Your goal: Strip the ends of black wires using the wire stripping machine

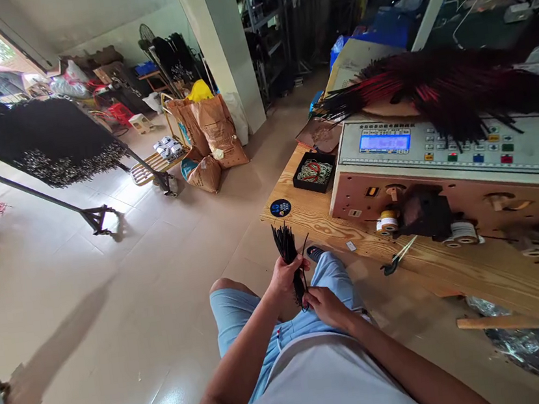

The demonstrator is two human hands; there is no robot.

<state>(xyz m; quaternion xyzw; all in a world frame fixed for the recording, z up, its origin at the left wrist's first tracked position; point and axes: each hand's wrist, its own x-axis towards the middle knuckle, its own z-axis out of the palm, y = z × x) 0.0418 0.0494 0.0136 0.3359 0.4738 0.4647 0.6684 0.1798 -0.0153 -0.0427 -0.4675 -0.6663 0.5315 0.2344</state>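
A bundle of thin black wires (284, 243) stands roughly upright above my lap, its upper ends fanned out. My left hand (288, 273) is wrapped around its middle. Just below and to the right, my right hand (322, 305) pinches at the bundle's lower end. One strand (305, 245) stands apart on the right side of the bundle and runs down between the two hands. My right fingertips seem to grip this wire near its looped lower end, though the exact hold is small in the picture.
On the wooden table (315, 219) at right stands a wire machine (384, 142) with a lit screen, topped by a heap of dark wires (432, 87). A black tray (315, 171) sits beside it. A rack hung with black wires (45, 138) stands left; sacks (221, 129) lean by the pillar (226, 50).
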